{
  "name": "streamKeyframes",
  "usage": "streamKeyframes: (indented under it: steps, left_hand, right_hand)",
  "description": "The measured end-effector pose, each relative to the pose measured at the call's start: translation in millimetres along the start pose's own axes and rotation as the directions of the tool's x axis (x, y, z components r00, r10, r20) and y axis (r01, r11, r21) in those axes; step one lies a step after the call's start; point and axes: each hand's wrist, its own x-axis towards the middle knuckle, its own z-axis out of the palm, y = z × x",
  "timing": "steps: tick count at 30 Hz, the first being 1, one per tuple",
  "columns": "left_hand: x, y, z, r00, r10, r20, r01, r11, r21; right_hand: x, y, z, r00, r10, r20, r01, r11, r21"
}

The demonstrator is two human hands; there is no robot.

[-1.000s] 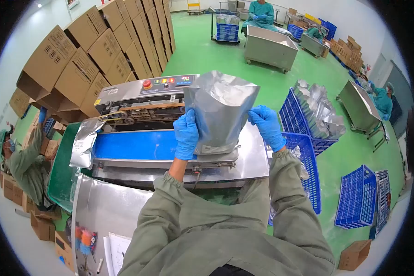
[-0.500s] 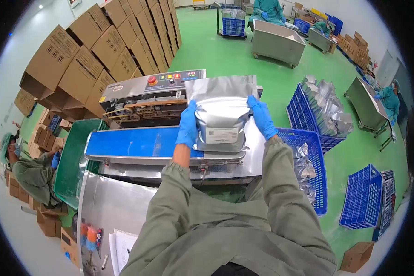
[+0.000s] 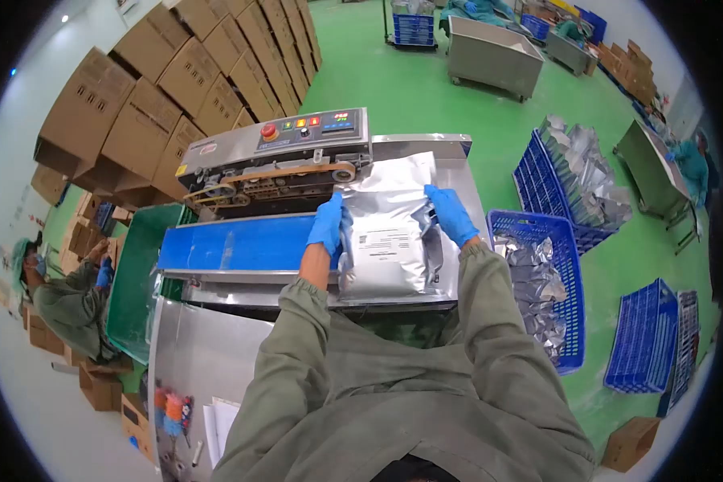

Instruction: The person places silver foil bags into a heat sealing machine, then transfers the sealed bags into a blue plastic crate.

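Note:
A filled silver foil pouch (image 3: pixel 386 249) with a printed white label lies between my hands at the right end of a band sealing machine (image 3: pixel 281 157). My left hand (image 3: pixel 326 225), in a blue glove, grips the pouch's left edge near the top. The gloved right hand (image 3: pixel 451 215) pinches the right edge at about the same height. The pouch's flat upper end is beside the sealer's belts and pulley. Left of the pouch runs the blue conveyor belt (image 3: pixel 237 245).
At right, a blue crate (image 3: pixel 574 297) holds several foil pouches, with another filled crate (image 3: pixel 542 181) behind. A green bin (image 3: pixel 128 281) stands left, near a seated person (image 3: pixel 72 309). Stacked cartons (image 3: pixel 149 124) rise behind the machine. A steel table (image 3: pixel 209 337) is front left.
The pouch has come down lower, its top now lying flatter beside the sealer head. Both hands still hold its sides, and the view has shifted slightly.

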Motion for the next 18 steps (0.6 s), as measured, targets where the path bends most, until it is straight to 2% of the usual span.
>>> streamKeyframes:
  steps: [1, 2, 3, 4, 5, 6, 7, 8, 9, 10, 11, 12, 13, 14, 15, 16, 17, 18]
  left_hand:
    - [-3, 1, -10, 1.000, 0.012, -0.010, -0.011, 0.998, 0.055]
    - [0, -2, -25, 0.999, -0.026, -0.034, 0.030, 0.992, 0.119]
    - [-42, 25, -18, 0.982, 0.080, -0.171, -0.028, 0.958, 0.287]
    - [-59, 37, -12, 0.980, 0.029, -0.197, 0.020, 0.970, 0.243]
    - [-38, 14, -49, 0.977, 0.158, 0.140, -0.183, 0.966, 0.184]
    - [-50, 20, -49, 0.959, 0.275, 0.062, -0.282, 0.936, 0.211]
    - [-63, 23, -49, 0.921, 0.389, -0.019, -0.371, 0.892, 0.258]
    - [-77, 26, -51, 0.865, 0.492, -0.098, -0.441, 0.839, 0.319]
    - [-79, 26, -64, 0.757, 0.641, 0.127, -0.521, 0.474, 0.710]
    - [-81, 26, -79, 0.585, 0.735, 0.342, -0.471, -0.035, 0.882]
    - [-107, 37, -65, 0.601, 0.704, 0.379, -0.581, 0.059, 0.812]
    - [-111, 33, -69, 0.609, 0.698, 0.376, -0.569, 0.054, 0.821]
    - [-115, 30, -76, 0.664, 0.659, 0.354, -0.507, 0.049, 0.861]
    - [-118, 28, -79, 0.715, 0.617, 0.330, -0.445, 0.037, 0.895]
    - [-127, 34, -71, 0.714, 0.619, 0.326, -0.437, 0.031, 0.899]
    - [-135, 46, -65, 0.756, 0.647, 0.103, -0.205, 0.084, 0.975]
    - [-144, 52, -58, 0.737, 0.665, -0.121, 0.044, 0.132, 0.990]
    - [-143, 48, -66, 0.736, 0.666, -0.122, 0.053, 0.124, 0.991]
  right_hand:
    - [0, 2, 8, 0.999, 0.029, 0.013, -0.030, 0.995, 0.099]
    - [3, 2, 18, 0.999, 0.047, -0.028, -0.043, 0.991, 0.124]
    - [5, 3, 26, 0.978, -0.190, 0.083, 0.192, 0.981, -0.013]
    - [2, 11, 23, 0.912, -0.365, 0.188, 0.394, 0.907, -0.149]
    - [-8, 14, 21, 0.910, -0.361, 0.202, 0.398, 0.898, -0.189]
    - [-13, 34, 12, 0.809, -0.545, 0.220, 0.583, 0.790, -0.188]
    - [-53, 15, -6, 0.983, -0.145, 0.113, 0.100, 0.939, 0.330]
    - [-78, 8, -33, 0.999, 0.029, 0.024, -0.033, 0.973, 0.227]
    - [-90, 49, -66, 0.992, 0.048, -0.116, -0.004, 0.937, 0.350]
    - [-100, 104, -99, 0.973, 0.064, -0.223, 0.048, 0.886, 0.462]
    - [-113, 158, -135, 0.864, 0.076, -0.498, 0.026, 0.981, 0.194]
    - [-133, 205, -187, 0.839, -0.072, -0.540, -0.176, 0.902, -0.394]
    - [-150, 271, -226, 0.686, 0.117, -0.718, -0.509, 0.783, -0.358]
    - [-173, 316, -258, 0.596, 0.185, -0.782, -0.647, 0.687, -0.330]
    - [-186, 332, -275, 0.406, 0.262, -0.876, -0.818, 0.531, -0.220]
    - [-198, 360, -292, 0.416, 0.294, -0.860, -0.820, 0.530, -0.215]
    - [-203, 391, -301, 0.429, 0.337, -0.838, -0.820, 0.533, -0.205]
    - [-201, 405, -302, 0.434, 0.347, -0.832, -0.820, 0.534, -0.205]
